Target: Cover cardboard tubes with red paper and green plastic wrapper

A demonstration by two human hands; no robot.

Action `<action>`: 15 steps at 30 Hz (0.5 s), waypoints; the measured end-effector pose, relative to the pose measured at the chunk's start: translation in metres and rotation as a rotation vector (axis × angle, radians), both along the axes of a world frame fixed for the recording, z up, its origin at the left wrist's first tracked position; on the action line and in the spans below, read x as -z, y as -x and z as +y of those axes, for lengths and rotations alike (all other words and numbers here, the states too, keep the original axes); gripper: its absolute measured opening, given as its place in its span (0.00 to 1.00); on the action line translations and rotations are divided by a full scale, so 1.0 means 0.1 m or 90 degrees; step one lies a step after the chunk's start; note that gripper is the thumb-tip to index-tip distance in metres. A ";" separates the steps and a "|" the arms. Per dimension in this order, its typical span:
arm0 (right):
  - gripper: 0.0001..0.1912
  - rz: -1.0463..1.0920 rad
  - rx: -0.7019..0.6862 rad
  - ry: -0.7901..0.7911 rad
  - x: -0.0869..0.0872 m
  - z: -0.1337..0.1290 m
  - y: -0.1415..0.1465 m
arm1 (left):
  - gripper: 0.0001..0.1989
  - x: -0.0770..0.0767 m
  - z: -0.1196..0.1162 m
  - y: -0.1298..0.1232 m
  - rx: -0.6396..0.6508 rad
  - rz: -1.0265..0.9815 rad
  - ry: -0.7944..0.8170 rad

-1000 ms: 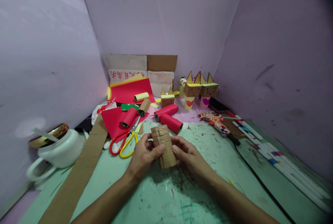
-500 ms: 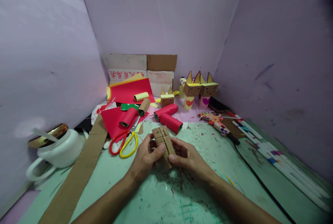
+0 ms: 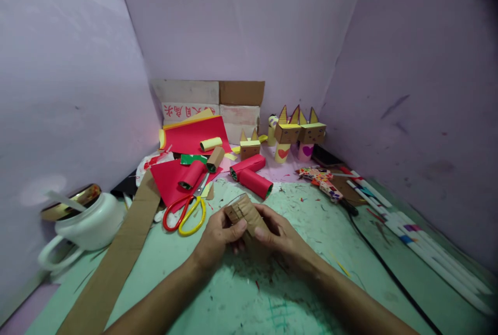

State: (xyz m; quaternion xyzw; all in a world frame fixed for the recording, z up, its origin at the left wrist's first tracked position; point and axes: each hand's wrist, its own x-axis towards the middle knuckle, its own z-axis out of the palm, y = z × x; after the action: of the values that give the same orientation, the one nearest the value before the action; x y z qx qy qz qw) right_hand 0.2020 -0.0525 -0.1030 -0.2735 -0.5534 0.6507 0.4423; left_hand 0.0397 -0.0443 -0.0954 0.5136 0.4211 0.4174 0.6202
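Observation:
Between my two hands is a folded piece of brown cardboard, creased and box-like, held tilted just above the green tabletop. My left hand grips its left side, thumb lying on the upper face. On the other side my right hand holds it, thumb pressed on the near right part and fingers behind, partly hidden. Scissors with one red and one yellow handle lie to the left of my left hand. Beyond the cardboard rest red paper-covered tubes.
A long cardboard strip and a white cup are at left. Red paper sheets lie behind. Cardboard animal figures stand at the back. On the right are a patterned glue gun with a black cord and several white markers.
The cardboard has been turned in my hands. Its long seam no longer faces up, and a side face with an open far end now shows. Both hands stay in nearly the same place.

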 end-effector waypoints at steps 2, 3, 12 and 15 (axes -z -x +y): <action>0.27 0.022 0.001 0.034 -0.01 -0.01 0.02 | 0.30 -0.01 -0.02 -0.03 0.017 0.007 -0.002; 0.27 0.027 0.004 0.048 -0.02 -0.01 0.03 | 0.29 -0.03 -0.04 -0.05 0.030 0.023 -0.012; 0.27 0.012 0.083 0.180 -0.09 0.00 -0.06 | 0.20 -0.42 0.14 0.62 -0.252 0.684 -0.290; 0.27 -0.011 0.100 0.158 -0.09 0.02 -0.08 | 0.16 -0.36 0.26 0.89 -0.152 0.825 -0.221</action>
State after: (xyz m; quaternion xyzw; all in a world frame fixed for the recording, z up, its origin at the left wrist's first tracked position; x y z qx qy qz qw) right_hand 0.2103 -0.0508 -0.0936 -0.3745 -0.4495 0.6748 0.4499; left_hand -0.0497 -0.0179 -0.0590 0.7019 0.6883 0.1528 0.1010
